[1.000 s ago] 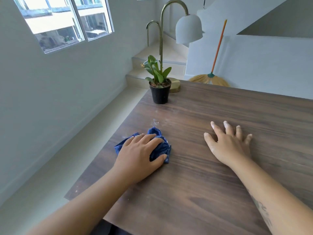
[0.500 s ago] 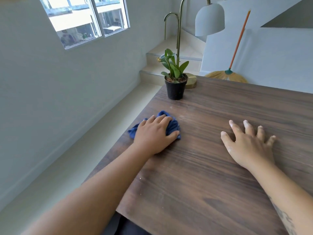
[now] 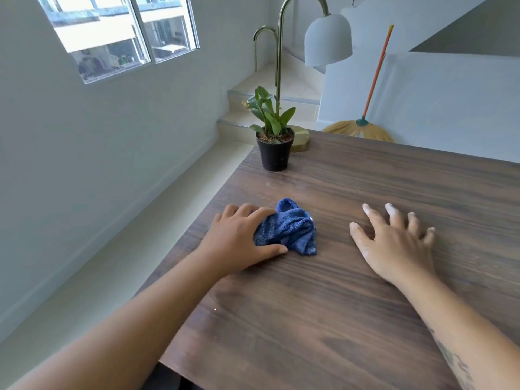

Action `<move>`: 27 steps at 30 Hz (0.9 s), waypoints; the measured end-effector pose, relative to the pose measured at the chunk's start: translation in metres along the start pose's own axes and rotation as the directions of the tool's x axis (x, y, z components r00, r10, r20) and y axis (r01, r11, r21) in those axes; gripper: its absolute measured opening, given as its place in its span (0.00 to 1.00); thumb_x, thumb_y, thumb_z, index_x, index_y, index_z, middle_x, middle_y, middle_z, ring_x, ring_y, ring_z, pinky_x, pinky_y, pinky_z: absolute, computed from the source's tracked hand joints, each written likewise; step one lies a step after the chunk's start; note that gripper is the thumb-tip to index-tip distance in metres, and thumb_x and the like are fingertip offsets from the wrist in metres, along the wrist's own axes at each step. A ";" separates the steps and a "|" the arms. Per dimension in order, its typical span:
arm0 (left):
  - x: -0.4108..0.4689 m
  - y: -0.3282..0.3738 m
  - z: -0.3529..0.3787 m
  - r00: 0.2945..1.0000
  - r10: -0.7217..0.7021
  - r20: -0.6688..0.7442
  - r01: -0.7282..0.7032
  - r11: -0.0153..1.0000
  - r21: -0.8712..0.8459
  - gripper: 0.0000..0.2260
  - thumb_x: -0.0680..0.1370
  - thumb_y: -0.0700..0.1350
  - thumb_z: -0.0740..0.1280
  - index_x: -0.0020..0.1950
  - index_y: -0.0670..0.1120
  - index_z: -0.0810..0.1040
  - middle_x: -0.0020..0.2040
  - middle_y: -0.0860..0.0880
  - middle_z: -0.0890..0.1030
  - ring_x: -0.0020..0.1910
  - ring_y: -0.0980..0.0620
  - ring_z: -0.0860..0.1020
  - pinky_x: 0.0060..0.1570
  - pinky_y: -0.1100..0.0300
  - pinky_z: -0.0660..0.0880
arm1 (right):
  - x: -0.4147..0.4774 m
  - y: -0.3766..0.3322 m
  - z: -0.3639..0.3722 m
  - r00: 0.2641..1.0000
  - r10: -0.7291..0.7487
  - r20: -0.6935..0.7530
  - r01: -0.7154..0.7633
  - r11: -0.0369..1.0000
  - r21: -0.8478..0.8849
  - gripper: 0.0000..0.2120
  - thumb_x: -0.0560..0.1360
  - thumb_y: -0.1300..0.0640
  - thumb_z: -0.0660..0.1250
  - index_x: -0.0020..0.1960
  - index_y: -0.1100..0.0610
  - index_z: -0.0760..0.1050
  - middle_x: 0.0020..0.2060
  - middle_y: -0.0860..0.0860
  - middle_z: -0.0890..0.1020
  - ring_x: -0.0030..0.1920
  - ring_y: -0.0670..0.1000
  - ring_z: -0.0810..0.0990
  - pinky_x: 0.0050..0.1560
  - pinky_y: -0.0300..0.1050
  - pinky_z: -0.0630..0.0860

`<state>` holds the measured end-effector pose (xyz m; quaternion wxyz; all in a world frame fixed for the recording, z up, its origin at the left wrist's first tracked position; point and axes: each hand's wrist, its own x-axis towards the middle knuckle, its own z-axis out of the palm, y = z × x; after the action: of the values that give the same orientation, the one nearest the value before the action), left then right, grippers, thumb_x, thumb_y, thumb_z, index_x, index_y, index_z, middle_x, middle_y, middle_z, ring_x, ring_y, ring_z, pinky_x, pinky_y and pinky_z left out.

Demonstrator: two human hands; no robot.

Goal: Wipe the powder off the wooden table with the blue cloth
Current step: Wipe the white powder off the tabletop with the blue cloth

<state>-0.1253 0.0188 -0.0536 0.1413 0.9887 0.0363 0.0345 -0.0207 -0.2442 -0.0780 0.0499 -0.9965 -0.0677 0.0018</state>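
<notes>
A single wide-angle camera, worn on the head, looks forward and down from the near edge of the wooden table [image 3: 323, 319], close enough that both forearms [image 3: 140, 319] enter from the bottom corners and the blue cloth [image 3: 289, 229] sits mid-frame. It faces twelve o'clock toward the potted plant [image 3: 274, 147]; the window [image 3: 118, 38] lies at ten o'clock, the broom [image 3: 357, 130] at one o'clock.
</notes>
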 end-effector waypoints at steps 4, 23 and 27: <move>0.003 0.005 0.004 0.993 0.051 -0.109 -0.065 0.990 -0.127 0.25 0.70 0.57 0.69 0.66 0.61 0.69 0.54 0.54 0.73 0.53 0.48 0.71 0.52 0.49 0.74 | -0.001 0.000 -0.001 1.000 -0.001 0.003 0.001 1.000 0.009 0.30 0.75 0.31 0.45 0.75 0.38 0.54 0.77 0.50 0.55 0.75 0.61 0.50 0.71 0.68 0.47; 0.017 0.035 0.013 0.986 0.128 -0.107 -0.156 0.935 -0.318 0.30 0.70 0.66 0.67 0.70 0.63 0.66 0.71 0.60 0.66 0.69 0.53 0.63 0.69 0.54 0.63 | -0.002 0.000 -0.002 1.000 -0.010 -0.015 0.010 1.000 0.004 0.31 0.75 0.31 0.45 0.75 0.39 0.53 0.77 0.50 0.55 0.75 0.61 0.51 0.72 0.67 0.47; 0.025 0.044 0.012 0.955 0.204 -0.216 -0.232 0.966 -0.113 0.19 0.73 0.49 0.66 0.64 0.59 0.73 0.63 0.56 0.71 0.56 0.48 0.70 0.52 0.50 0.74 | -0.002 0.000 -0.003 1.000 -0.009 -0.007 0.009 1.000 0.008 0.31 0.75 0.30 0.44 0.75 0.38 0.53 0.77 0.50 0.55 0.75 0.61 0.51 0.72 0.67 0.47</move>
<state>-0.0969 -0.0245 -0.0516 0.2000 0.9659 -0.0612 0.1529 -0.0224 -0.2449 -0.0755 0.0542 -0.9959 -0.0719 -0.0014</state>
